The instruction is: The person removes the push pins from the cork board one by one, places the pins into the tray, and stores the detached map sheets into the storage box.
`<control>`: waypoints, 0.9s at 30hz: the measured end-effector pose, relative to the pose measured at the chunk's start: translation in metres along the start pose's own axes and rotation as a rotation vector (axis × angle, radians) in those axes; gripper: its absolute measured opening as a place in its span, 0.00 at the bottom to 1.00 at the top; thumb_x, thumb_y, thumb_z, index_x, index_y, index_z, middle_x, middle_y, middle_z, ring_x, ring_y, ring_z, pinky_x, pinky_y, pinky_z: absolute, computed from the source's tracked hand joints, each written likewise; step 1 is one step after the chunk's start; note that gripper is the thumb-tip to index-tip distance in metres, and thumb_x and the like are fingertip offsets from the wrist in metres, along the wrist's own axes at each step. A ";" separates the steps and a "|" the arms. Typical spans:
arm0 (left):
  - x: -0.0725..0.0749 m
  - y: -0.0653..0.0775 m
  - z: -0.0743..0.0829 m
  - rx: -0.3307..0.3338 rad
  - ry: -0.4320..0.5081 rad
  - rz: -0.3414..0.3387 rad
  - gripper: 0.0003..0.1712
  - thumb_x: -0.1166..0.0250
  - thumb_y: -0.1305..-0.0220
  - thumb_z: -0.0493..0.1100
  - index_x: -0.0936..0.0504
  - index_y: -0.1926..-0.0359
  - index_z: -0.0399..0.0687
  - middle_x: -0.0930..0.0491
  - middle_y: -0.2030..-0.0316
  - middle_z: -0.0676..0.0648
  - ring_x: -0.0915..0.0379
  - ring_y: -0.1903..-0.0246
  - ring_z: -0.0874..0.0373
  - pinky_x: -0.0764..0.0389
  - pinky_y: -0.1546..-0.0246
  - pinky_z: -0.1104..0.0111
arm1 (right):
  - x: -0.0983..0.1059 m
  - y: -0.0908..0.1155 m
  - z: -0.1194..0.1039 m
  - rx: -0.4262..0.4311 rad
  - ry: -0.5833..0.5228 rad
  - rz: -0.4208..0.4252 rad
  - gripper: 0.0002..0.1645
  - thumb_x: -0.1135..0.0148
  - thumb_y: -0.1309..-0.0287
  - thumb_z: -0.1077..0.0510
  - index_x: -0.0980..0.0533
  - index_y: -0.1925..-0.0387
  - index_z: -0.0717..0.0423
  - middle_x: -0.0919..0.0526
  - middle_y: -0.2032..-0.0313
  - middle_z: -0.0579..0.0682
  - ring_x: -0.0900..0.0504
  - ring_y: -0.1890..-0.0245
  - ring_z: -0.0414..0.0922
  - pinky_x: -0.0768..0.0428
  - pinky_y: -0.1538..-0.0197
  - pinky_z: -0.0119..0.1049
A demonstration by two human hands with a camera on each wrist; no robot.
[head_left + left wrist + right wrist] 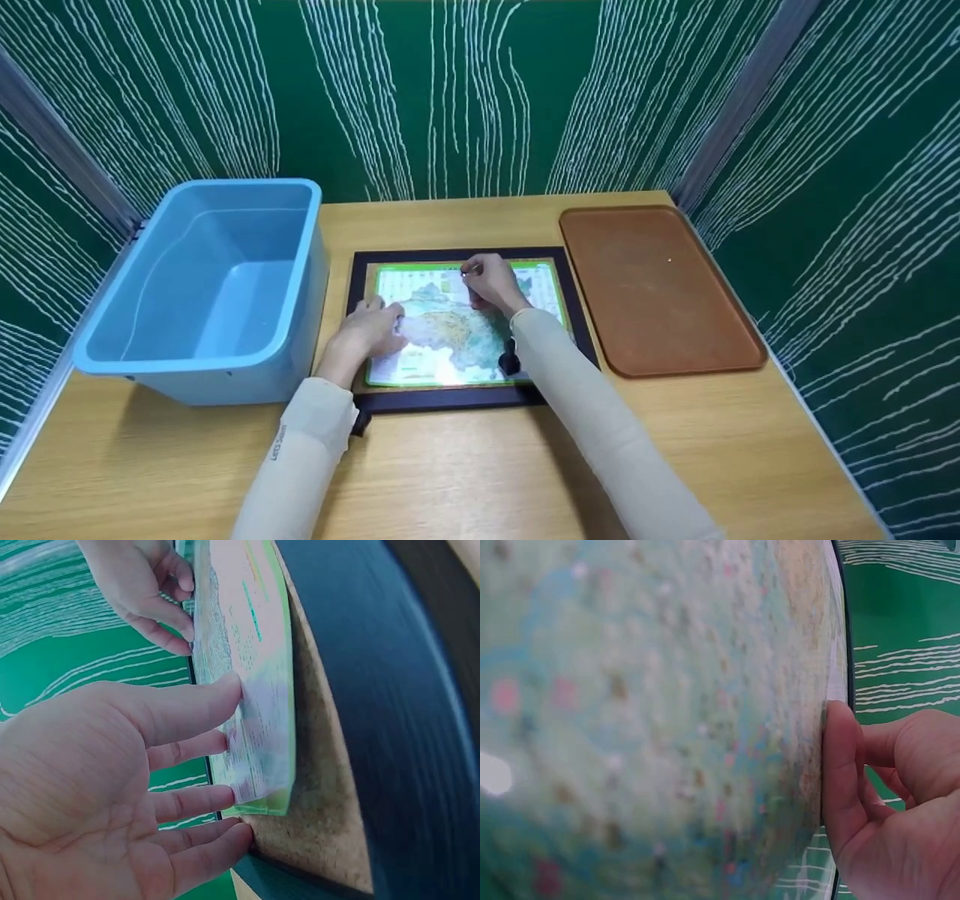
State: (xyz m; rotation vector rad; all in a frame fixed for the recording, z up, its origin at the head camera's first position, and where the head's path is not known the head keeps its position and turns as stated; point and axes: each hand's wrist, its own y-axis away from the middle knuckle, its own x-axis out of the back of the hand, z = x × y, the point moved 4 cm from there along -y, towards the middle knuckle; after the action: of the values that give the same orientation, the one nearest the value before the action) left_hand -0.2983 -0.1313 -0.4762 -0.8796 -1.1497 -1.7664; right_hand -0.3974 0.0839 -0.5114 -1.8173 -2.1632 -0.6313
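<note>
A glossy map sheet (435, 337) with a bright green border lies on a black-framed cork board (480, 397). Along the map's left side rests my left hand (373, 328), its fingers extended and spread. In the left wrist view, the thumb and fingertips of that left hand (142, 780) touch the sheet near a corner, and one finger reaches the cork. My right hand (491, 281) is bent over the map's far edge. Its thumb and index finger pinch a small shiny thing, mostly hidden by the fingertips. The right wrist view shows this right hand (885, 795) with curled fingers against the map.
A deep blue plastic bin (296, 315) stands left of the board. To the right, close beside the frame, lies a brown tray (660, 300). All sit on a wooden table (450, 472), with green, white-lined panels (480, 97) behind and at both sides.
</note>
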 end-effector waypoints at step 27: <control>-0.013 0.004 0.002 -0.032 -0.083 -0.040 0.41 0.53 0.22 0.56 0.50 0.20 0.37 0.59 0.23 0.28 0.66 0.24 0.29 0.53 0.27 0.40 | 0.003 -0.001 -0.002 -0.078 0.027 -0.037 0.10 0.41 0.29 0.61 0.20 0.50 0.52 0.18 0.70 0.55 0.21 0.79 0.46 0.21 0.76 0.36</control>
State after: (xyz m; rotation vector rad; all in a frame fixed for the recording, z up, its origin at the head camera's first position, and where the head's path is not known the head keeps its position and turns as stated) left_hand -0.2889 -0.1267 -0.4857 -0.9634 -1.2030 -1.7993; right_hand -0.3993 0.0853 -0.5084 -1.7991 -2.1884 -0.7542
